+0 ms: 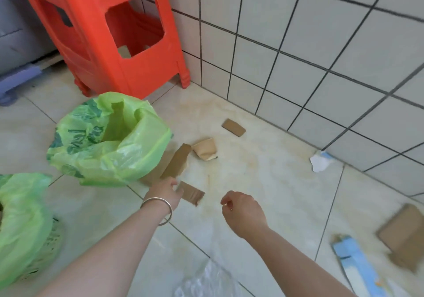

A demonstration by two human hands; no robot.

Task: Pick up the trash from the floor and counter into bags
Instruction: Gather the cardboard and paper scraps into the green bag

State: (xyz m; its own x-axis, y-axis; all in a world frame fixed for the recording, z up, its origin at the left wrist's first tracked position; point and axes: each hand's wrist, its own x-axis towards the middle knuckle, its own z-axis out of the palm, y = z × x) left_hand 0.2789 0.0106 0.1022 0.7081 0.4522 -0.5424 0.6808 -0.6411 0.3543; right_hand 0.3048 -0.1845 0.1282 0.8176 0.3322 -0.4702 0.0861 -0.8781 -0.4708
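An open green plastic bag (110, 136) stands on the tiled floor to the left. My left hand (165, 192), with a silver bangle on the wrist, pinches the edge of a small brown cardboard piece (192, 193) just right of the bag. My right hand (243, 209) hovers beside it with its fingers loosely curled and holds nothing. A longer cardboard strip (176, 162) leans at the bag's side. Beyond it lie a crumpled brown paper (205, 148) and another small cardboard piece (233, 127).
A second green bag (23, 216) sits at the far left. A red plastic stool (110, 33) stands in the wall corner. A white and blue paper scrap (320, 161), a blue carton (353, 264), a cardboard flap (403, 237) and clear plastic (206, 280) lie on the floor.
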